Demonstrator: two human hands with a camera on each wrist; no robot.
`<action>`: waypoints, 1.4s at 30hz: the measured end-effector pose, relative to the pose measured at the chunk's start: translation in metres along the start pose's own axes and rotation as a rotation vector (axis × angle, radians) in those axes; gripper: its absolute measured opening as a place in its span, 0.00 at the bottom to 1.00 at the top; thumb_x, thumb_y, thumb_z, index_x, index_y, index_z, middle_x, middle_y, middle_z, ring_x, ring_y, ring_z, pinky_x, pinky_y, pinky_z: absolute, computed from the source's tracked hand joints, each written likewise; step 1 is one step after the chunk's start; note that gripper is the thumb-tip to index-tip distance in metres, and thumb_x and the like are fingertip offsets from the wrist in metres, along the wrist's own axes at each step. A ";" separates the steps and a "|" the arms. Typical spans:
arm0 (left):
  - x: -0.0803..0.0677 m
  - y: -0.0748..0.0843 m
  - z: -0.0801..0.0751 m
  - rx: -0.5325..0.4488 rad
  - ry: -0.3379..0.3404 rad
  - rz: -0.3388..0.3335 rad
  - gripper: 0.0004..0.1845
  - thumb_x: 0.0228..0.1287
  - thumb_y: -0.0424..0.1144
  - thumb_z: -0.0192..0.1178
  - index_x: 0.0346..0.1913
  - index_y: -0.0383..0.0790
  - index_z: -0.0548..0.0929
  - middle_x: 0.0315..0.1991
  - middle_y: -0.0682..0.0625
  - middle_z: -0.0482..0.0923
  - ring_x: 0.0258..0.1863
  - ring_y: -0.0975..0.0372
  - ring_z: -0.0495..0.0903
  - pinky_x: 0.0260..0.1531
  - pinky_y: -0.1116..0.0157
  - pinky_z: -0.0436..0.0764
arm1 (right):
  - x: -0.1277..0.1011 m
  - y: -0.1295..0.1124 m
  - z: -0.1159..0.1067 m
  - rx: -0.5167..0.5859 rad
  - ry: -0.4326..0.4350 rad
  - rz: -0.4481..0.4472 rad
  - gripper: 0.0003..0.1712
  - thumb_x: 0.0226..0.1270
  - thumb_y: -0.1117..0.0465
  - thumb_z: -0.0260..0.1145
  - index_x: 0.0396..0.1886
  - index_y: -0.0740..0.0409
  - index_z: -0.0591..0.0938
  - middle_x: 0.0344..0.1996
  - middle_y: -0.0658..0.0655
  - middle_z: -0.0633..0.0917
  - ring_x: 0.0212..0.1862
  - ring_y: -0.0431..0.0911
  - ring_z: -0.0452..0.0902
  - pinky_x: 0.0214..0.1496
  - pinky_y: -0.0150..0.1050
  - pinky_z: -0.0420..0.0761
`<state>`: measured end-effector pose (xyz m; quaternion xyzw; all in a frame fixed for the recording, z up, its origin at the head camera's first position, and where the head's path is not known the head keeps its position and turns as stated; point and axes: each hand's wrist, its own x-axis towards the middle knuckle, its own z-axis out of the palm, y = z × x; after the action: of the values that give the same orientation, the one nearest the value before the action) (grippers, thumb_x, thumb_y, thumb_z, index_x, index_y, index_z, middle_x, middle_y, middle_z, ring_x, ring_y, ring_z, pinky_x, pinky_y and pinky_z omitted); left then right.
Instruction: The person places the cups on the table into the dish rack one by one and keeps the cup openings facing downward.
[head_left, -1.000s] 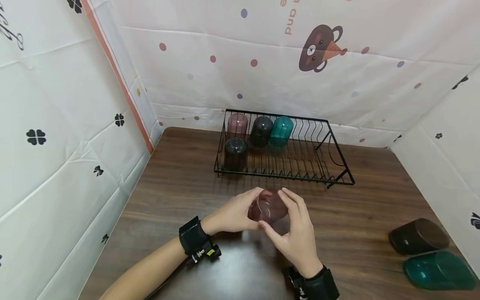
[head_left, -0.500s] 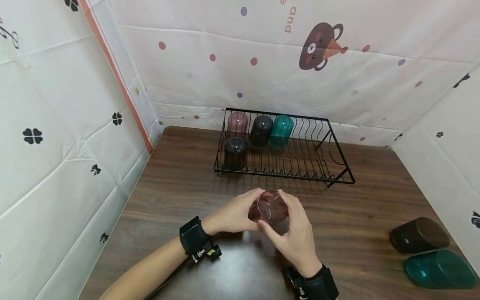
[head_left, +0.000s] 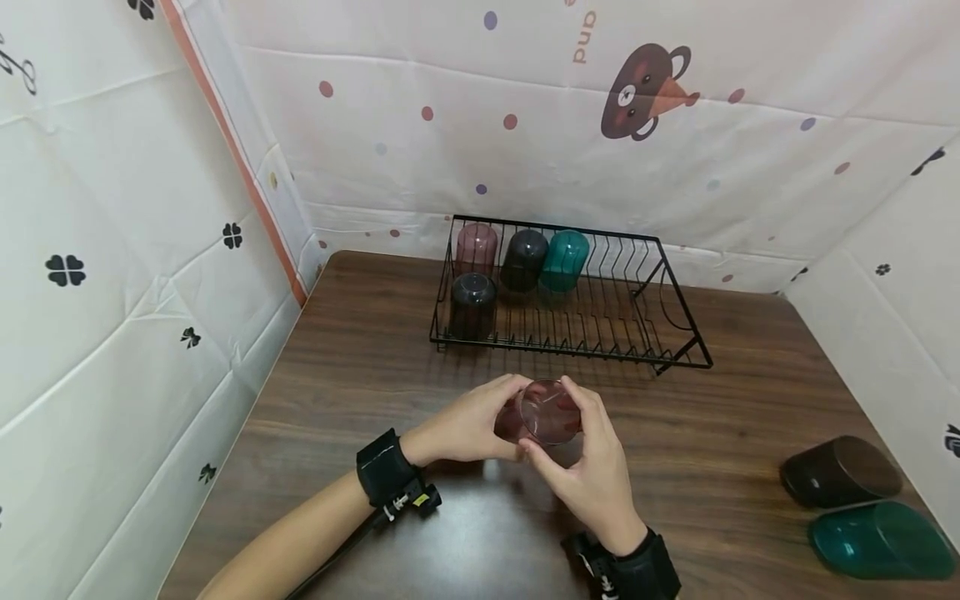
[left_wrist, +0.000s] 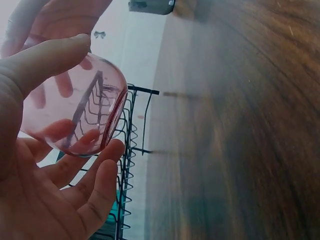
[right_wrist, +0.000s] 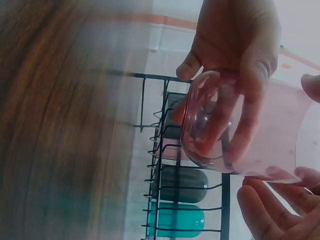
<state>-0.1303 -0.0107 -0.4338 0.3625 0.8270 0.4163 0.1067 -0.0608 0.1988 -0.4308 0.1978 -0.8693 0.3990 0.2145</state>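
Between both hands (head_left: 525, 433), seemingly, pink cup (head_left: 545, 412).

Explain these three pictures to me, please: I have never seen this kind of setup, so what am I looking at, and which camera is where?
No machine here: a person works with two bare hands, wearing a camera on the head and one on each wrist band. The wide picture is the head view, looking down at a wooden table. The two tilted close-ups come from the wrist cameras. The left hand and the right hand together hold a pink see-through cup above the table. Behind them stands a black wire dish rack holding four cups upside down: one pink, two dark, one teal. At the right edge a dark cup and a teal cup lie on their sides.
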 end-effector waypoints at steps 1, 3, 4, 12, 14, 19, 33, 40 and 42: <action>0.000 0.000 0.000 0.005 -0.002 0.001 0.38 0.56 0.50 0.75 0.68 0.57 0.69 0.56 0.60 0.75 0.53 0.70 0.75 0.57 0.65 0.77 | 0.000 0.000 0.000 0.003 0.000 0.003 0.57 0.51 0.60 0.83 0.79 0.50 0.63 0.64 0.56 0.76 0.60 0.48 0.77 0.58 0.29 0.76; 0.000 -0.001 0.000 0.018 -0.005 0.008 0.37 0.57 0.51 0.75 0.68 0.57 0.69 0.55 0.60 0.75 0.52 0.70 0.75 0.56 0.66 0.77 | 0.000 0.001 0.000 0.012 0.001 0.009 0.57 0.51 0.61 0.83 0.79 0.49 0.63 0.65 0.56 0.76 0.59 0.48 0.77 0.58 0.27 0.75; 0.000 -0.001 0.000 0.022 -0.006 0.008 0.37 0.57 0.51 0.74 0.68 0.57 0.69 0.55 0.60 0.75 0.52 0.70 0.75 0.56 0.66 0.77 | -0.001 0.001 0.000 0.016 0.003 0.011 0.57 0.51 0.61 0.83 0.79 0.50 0.63 0.65 0.56 0.76 0.59 0.48 0.76 0.58 0.27 0.75; 0.000 -0.003 -0.005 0.040 0.004 0.020 0.40 0.56 0.52 0.75 0.70 0.57 0.68 0.62 0.57 0.75 0.56 0.66 0.76 0.52 0.67 0.80 | -0.002 0.006 0.000 0.028 0.005 0.056 0.55 0.53 0.61 0.82 0.79 0.48 0.62 0.65 0.56 0.76 0.58 0.47 0.77 0.54 0.28 0.77; 0.000 -0.003 -0.007 0.059 0.009 0.008 0.41 0.55 0.53 0.76 0.70 0.57 0.68 0.63 0.57 0.75 0.57 0.66 0.75 0.52 0.65 0.80 | -0.002 0.008 0.001 0.029 0.009 0.064 0.55 0.54 0.61 0.81 0.79 0.48 0.63 0.65 0.56 0.76 0.57 0.47 0.77 0.53 0.28 0.77; -0.002 -0.004 -0.014 0.089 0.020 -0.028 0.42 0.54 0.58 0.75 0.71 0.61 0.69 0.63 0.60 0.76 0.57 0.64 0.73 0.53 0.61 0.78 | -0.003 0.013 0.002 0.036 0.021 0.073 0.54 0.54 0.62 0.81 0.78 0.51 0.63 0.64 0.56 0.77 0.55 0.46 0.77 0.52 0.27 0.77; -0.004 -0.001 -0.030 0.073 0.035 -0.007 0.42 0.52 0.53 0.78 0.70 0.59 0.71 0.64 0.58 0.74 0.54 0.65 0.77 0.49 0.63 0.81 | -0.005 0.014 0.004 0.049 0.005 0.100 0.54 0.57 0.63 0.79 0.79 0.49 0.61 0.63 0.57 0.77 0.53 0.42 0.75 0.45 0.32 0.78; -0.006 0.003 -0.040 0.099 0.029 0.009 0.41 0.54 0.53 0.77 0.71 0.58 0.71 0.65 0.58 0.71 0.54 0.66 0.76 0.49 0.64 0.81 | -0.004 0.012 0.004 0.056 -0.010 0.125 0.52 0.56 0.62 0.79 0.78 0.55 0.62 0.62 0.58 0.77 0.52 0.41 0.75 0.43 0.36 0.81; -0.007 0.004 -0.043 0.099 0.034 0.018 0.41 0.54 0.52 0.78 0.71 0.59 0.71 0.65 0.58 0.71 0.53 0.65 0.76 0.49 0.64 0.81 | -0.004 0.013 0.005 0.059 -0.017 0.135 0.52 0.56 0.62 0.79 0.77 0.56 0.62 0.61 0.58 0.77 0.51 0.40 0.75 0.43 0.37 0.82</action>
<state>-0.1440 -0.0399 -0.4051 0.3678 0.8449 0.3820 0.0707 -0.0650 0.2036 -0.4434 0.1484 -0.8702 0.4364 0.1739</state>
